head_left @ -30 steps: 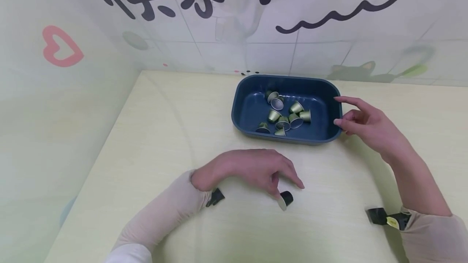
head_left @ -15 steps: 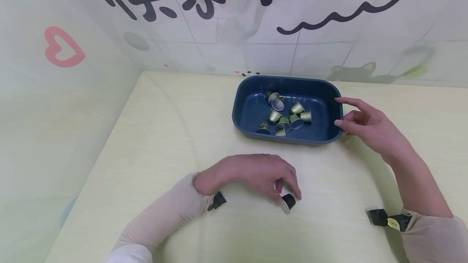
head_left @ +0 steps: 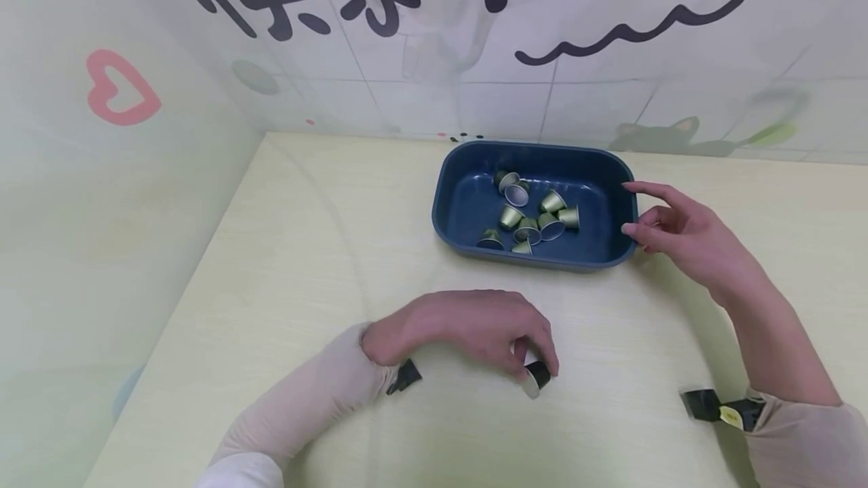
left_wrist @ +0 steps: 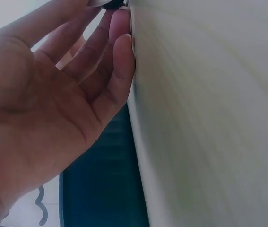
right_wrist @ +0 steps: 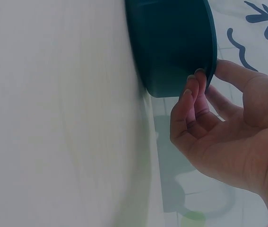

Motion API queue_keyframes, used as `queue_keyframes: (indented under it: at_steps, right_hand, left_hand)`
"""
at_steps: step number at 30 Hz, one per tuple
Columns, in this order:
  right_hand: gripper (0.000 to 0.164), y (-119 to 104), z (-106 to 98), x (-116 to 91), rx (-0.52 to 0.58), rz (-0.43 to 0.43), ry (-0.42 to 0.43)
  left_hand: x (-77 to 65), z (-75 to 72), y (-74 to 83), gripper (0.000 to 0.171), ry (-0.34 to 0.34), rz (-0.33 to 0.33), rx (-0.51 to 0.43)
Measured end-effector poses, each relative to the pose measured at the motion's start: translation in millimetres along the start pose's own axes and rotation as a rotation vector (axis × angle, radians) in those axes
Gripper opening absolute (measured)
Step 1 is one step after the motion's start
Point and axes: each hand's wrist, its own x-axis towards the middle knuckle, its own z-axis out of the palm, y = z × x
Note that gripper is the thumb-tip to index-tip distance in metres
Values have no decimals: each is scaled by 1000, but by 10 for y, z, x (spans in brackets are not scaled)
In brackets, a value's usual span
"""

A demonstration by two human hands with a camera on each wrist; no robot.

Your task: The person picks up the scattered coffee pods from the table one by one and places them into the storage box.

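Note:
A small black coffee capsule [head_left: 539, 373] with a pale rim lies on its side on the table, pinched between the thumb and fingers of my left hand [head_left: 475, 326]. Only a sliver of that capsule shows at the top edge of the left wrist view, past the fingertips. My right hand [head_left: 692, 236] grips the right end of a dark blue rectangular bin [head_left: 464, 194], thumb and forefinger over the rim. In the right wrist view the other fingers [right_wrist: 189, 101] curl against the bin's outer wall. Several green coffee capsules [head_left: 550, 227] lie scattered inside the bin.
The pale wooden table [head_left: 305, 247] meets a wall [head_left: 380, 96] with dark lettering just behind the bin. Another wall [head_left: 81, 209] with a pink heart borders the left side. Black straps [head_left: 722, 407] show at both sleeve cuffs.
My left hand has moved slightly toward me, and its forefinger has closed in on the black capsule, which is now pinched. The right hand stays on the bin's rim.

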Motion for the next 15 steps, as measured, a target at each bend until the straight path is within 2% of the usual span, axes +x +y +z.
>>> queue_keyframes:
  at_steps: [8,15]
  right_hand:
    - [54,-7,-4,0,-3,10,3]
    - [55,-1,-3,6,-4,8,3]
  left_hand:
    - [-5,-16,-1,25,23,-22,1]
    - [-10,-49,-22,26,48,-9,-46]
